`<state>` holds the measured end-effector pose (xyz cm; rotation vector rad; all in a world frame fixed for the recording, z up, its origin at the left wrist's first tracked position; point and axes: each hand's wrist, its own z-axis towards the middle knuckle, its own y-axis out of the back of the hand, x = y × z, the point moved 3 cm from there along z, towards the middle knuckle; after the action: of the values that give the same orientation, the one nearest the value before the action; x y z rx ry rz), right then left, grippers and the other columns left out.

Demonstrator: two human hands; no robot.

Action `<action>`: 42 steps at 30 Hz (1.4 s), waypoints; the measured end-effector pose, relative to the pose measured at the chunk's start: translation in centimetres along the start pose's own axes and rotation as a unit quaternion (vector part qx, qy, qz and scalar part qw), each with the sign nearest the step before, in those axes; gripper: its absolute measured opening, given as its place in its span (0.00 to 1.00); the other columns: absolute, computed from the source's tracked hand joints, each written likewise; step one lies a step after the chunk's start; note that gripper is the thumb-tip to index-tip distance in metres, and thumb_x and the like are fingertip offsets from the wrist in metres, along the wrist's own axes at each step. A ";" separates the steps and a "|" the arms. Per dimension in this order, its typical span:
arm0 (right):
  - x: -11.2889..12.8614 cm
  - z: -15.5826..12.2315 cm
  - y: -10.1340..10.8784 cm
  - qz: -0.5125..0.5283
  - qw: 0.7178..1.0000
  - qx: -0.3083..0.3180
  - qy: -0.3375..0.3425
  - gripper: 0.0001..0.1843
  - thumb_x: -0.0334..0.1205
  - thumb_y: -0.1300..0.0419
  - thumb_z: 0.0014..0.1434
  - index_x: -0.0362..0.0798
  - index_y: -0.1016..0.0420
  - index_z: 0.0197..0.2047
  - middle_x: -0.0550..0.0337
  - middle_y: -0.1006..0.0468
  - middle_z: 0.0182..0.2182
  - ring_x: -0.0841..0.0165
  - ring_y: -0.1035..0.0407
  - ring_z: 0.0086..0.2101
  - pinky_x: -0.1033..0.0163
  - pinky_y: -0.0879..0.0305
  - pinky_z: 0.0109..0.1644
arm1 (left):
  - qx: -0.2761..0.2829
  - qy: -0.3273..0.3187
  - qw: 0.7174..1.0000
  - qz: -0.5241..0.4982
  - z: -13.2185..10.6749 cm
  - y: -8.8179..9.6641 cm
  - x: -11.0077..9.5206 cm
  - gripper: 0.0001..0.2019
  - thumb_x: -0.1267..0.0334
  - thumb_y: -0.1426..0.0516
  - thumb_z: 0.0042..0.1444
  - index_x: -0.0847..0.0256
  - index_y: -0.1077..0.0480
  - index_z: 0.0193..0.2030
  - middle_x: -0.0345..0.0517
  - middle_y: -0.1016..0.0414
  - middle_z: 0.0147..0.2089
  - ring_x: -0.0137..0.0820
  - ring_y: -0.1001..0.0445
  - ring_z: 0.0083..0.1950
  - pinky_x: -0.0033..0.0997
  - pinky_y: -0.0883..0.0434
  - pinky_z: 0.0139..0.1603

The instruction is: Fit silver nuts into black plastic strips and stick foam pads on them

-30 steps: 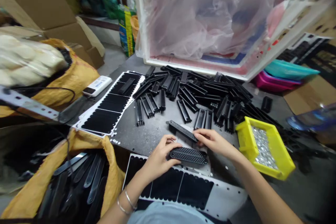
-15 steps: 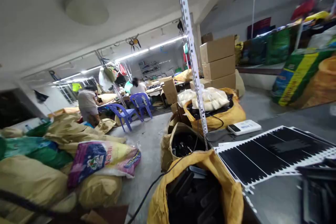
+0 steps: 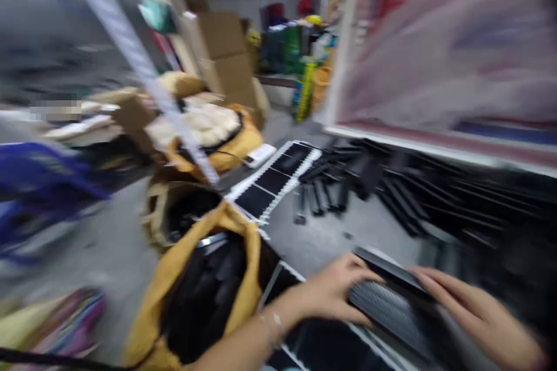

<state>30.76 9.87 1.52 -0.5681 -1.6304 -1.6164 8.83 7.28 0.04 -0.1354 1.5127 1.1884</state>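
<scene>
In the lower right of the head view, my left hand (image 3: 333,293) has its thumb and fingers around the near end of a long black part (image 3: 385,301) with a textured, dark grey face. The fingers of my right hand (image 3: 478,313) lie along the part's right side and press against its edge. Motion blur hides the exact finger contact. Beneath my left forearm, a sheet with black panels and white edges (image 3: 331,339) lies on the grey table (image 3: 300,243). More slim black pieces (image 3: 322,191) are scattered beyond my hands.
A heap of black strips (image 3: 461,197) covers the table's right side. Left of the table stands a yellow sack (image 3: 148,313) filled with black parts. Another panelled sheet (image 3: 265,182) and a white device (image 3: 261,155) lie farther back. A slanted metal post (image 3: 139,64) rises at left.
The view has swung right and down towards the table. Both my hands, out of view earlier, now appear with the black part between them.
</scene>
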 end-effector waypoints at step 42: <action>-1.9 -1.3 4.7 -0.231 0.972 -0.034 -0.034 0.06 0.39 0.40 0.65 0.48 0.22 0.38 0.51 0.22 0.44 0.60 0.28 0.46 0.54 0.30 0.52 | -0.144 0.128 0.951 -0.242 2.6 1.2 3.7 0.15 0.54 0.41 0.66 0.60 0.25 0.53 0.52 0.18 0.51 0.40 0.21 0.56 0.47 0.27 0.65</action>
<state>35.74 9.42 2.96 -0.2889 -1.8601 -2.0100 8.57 11.60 -1.76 -0.8382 1.4038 1.0044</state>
